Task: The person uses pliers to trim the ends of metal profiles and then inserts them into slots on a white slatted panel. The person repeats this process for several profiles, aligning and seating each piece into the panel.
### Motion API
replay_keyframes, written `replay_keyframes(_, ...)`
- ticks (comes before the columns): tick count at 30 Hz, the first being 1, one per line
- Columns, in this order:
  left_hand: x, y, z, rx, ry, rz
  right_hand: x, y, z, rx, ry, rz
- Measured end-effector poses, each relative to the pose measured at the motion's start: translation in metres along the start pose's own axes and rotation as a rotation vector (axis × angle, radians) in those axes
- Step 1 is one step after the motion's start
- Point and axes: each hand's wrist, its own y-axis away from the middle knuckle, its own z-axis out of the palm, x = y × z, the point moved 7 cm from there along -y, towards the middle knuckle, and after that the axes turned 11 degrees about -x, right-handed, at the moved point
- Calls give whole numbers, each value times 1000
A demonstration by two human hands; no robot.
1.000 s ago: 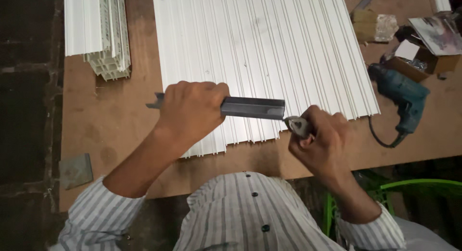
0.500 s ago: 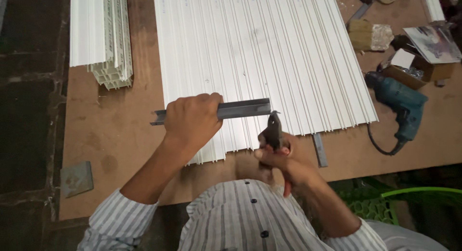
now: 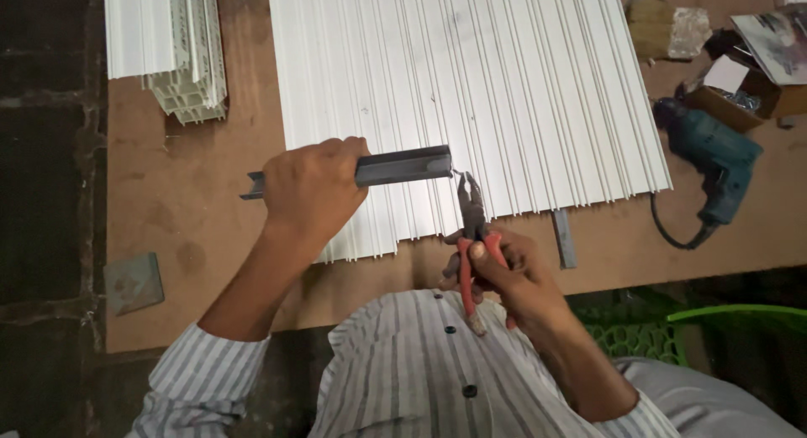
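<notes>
One cardboard box (image 3: 740, 97) holds screws. Left hand (image 3: 315, 190) clamps metal channel (image 3: 403, 165) lying left-right; right hand (image 3: 504, 270) grips pliers (image 3: 471, 228), nose pointing up.

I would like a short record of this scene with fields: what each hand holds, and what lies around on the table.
left hand: left hand grips a dark metal channel, held level above the white ribbed panels
right hand: right hand holds red-handled pliers, nose pointing to the channel's end
table: brown board table
right side: blue-green power drill, open cardboard box
far left: stack of white profiles
</notes>
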Motion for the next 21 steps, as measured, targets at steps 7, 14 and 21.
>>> replay_keyframes(7, -8, -3, -15, 84, -13, 5, -24, 2, -7, -173, -74, -93)
replay_keyframes(14, 2, -7, -34, 243, -29, 90, -40, 12, 17, -281, -17, -85)
replay_keyframes(21, 13, -13, -41, 231, -53, 134, -60, 13, 31, -325, 191, -163)
